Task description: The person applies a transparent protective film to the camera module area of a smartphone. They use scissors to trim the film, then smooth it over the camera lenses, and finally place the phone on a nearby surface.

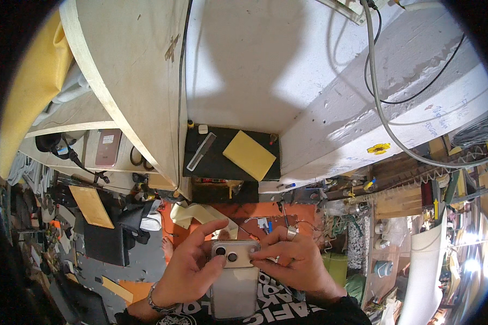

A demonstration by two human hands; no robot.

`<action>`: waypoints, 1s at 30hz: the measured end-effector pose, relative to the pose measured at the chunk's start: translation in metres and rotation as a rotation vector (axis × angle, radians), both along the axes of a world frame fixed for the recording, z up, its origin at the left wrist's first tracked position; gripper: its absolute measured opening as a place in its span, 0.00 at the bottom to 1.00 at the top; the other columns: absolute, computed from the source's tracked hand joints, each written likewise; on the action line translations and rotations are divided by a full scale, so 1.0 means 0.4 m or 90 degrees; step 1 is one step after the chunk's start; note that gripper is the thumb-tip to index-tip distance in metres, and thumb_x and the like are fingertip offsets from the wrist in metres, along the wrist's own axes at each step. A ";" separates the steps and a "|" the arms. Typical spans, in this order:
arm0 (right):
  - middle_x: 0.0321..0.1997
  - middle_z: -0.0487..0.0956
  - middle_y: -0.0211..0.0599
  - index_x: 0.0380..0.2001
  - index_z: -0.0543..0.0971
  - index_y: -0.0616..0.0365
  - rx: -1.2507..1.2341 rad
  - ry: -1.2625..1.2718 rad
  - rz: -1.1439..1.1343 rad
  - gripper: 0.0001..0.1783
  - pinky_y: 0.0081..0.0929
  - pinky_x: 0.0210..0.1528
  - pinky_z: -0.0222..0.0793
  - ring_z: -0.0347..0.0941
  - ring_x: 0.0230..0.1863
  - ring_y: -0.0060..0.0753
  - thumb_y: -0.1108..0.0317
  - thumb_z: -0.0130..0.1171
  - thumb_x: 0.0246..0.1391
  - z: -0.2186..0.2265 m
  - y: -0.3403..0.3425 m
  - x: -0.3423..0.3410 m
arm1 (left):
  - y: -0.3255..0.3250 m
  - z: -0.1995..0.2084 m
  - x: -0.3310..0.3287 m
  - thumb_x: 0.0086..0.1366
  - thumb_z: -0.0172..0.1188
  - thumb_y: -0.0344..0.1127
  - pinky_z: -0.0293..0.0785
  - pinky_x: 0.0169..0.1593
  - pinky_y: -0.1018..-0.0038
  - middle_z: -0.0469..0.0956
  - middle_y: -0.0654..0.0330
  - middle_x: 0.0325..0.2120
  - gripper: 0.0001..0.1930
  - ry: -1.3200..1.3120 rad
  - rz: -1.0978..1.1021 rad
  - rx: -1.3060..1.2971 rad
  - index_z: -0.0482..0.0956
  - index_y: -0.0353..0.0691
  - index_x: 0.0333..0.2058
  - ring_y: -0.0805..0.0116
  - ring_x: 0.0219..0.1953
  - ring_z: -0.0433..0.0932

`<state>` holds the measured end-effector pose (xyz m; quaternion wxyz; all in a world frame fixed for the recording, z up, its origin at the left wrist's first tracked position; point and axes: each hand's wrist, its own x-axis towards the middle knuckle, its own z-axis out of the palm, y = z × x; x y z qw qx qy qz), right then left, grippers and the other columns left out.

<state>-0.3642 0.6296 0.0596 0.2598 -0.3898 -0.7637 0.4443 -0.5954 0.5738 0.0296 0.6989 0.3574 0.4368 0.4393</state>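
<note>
In front of my chest is a smartphone in a clear case (235, 295), its back with two round camera lenses facing up. The strip around the lenses is beige, while the part below looks grey and see-through. My left hand (187, 268) grips its left side, thumb beside the lenses and index finger stretched out beyond the top edge. At the upper right corner, my right hand (295, 262) pinches the case between thumb and fingers. Whether the phone sits fully in the case is hard to make out.
Ahead, a dark shelf (211, 165) bears a yellow pad (249, 155) and a grey comb-like strip (201, 151). Left, a pinkish phone (108, 147) and scissors (140, 158) lie on a pale shelf. A wooden board (91, 206), a black box (106, 244) and clutter cover the floor.
</note>
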 end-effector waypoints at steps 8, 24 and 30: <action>0.43 0.79 0.34 0.58 0.77 0.63 -0.279 0.146 -0.148 0.23 0.21 0.40 0.74 0.77 0.41 0.21 0.74 0.66 0.59 -0.013 -0.018 -0.004 | 0.009 0.006 -0.008 0.71 0.53 0.22 0.69 0.36 0.83 0.80 0.55 0.47 0.32 0.018 -0.034 0.001 0.55 0.37 0.72 0.83 0.36 0.74; 0.39 0.81 0.32 0.55 0.79 0.66 -0.461 0.168 -0.155 0.19 0.19 0.38 0.71 0.76 0.38 0.16 0.72 0.66 0.61 -0.043 -0.014 0.010 | 0.023 0.022 0.018 0.70 0.53 0.21 0.70 0.39 0.83 0.79 0.54 0.50 0.33 -0.029 -0.025 -0.006 0.54 0.37 0.72 0.82 0.41 0.75; 0.38 0.80 0.32 0.54 0.79 0.65 -0.282 0.108 -0.148 0.18 0.20 0.38 0.72 0.76 0.38 0.18 0.72 0.66 0.62 -0.072 -0.019 0.008 | 0.026 0.026 0.013 0.70 0.53 0.21 0.70 0.36 0.82 0.81 0.55 0.45 0.34 0.027 -0.038 -0.017 0.54 0.38 0.72 0.82 0.37 0.75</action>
